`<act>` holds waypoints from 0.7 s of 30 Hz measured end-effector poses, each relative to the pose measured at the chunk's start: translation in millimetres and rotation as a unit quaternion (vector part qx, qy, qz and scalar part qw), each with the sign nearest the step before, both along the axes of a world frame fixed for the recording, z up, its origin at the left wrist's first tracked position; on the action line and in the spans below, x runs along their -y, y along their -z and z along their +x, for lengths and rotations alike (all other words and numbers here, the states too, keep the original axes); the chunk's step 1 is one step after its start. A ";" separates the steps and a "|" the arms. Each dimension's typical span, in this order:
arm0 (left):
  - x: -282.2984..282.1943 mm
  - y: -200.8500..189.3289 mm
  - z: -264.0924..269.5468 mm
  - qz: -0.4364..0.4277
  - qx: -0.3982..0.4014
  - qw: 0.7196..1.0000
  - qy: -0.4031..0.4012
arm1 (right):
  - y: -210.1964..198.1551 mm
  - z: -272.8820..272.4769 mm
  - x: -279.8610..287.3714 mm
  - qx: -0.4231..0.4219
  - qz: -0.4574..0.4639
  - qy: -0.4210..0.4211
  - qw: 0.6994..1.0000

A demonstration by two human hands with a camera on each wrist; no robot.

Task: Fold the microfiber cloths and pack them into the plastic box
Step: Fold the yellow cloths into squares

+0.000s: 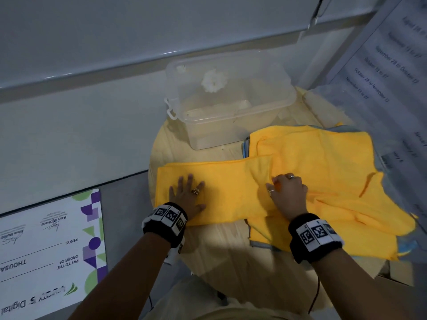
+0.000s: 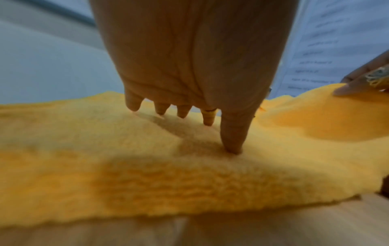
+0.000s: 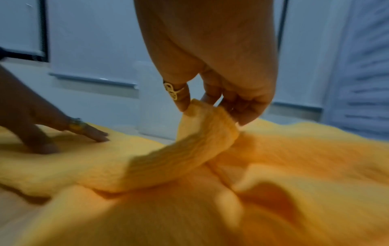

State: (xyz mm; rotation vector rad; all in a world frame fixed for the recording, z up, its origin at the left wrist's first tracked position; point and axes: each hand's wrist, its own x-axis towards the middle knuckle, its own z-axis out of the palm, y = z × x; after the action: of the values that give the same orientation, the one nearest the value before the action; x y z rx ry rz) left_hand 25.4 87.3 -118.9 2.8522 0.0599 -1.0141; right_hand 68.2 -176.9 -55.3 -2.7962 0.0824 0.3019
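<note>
The task looks barely begun: one yellow microfiber cloth (image 1: pixel 215 190) is only part-folded, and nothing yellow shows inside the clear plastic box (image 1: pixel 231 98).

Leftmost, the left hand (image 1: pixel 187 197) lies flat, fingers straight and spread, pressing the folded strip of that cloth against the pale wooden round table (image 1: pixel 221 248). Under this palm the cloth is a long double-layered band with a soft, fuzzy nap, and its near edge rests just above bare wood in the left wrist view.

To the right of that pressing hand, the right hand (image 1: pixel 287 192) pinches a raised edge of the same cloth between thumb and fingertips (image 3: pixel 183 104), and the fabric rises to the grip as a limp, rolled ridge. Past that pinch, further right, lies a loose pile of more yellow cloths (image 1: pixel 335 172), rumpled and unfolded, with what seem to be blue and grey edges beneath it, though the blur makes that uncertain.

Beyond both hands stands the box, translucent, rigid, rectangular with rounded corners and a clip handle, lid off. So this fold is left to finish, then the whole pile to fold and pack.
</note>
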 end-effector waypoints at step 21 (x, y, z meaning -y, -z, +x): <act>23.0 -4.9 17.8 -0.372 0.069 0.882 -0.280 | 34.4 -42.6 -86.2 -0.134 0.217 -0.153 0.955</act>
State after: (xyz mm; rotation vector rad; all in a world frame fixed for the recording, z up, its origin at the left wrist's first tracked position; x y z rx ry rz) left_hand 43.2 64.3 -114.0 2.0022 0.3687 -0.5371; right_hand 25.6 -90.7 -89.7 -2.3086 -0.3212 0.6824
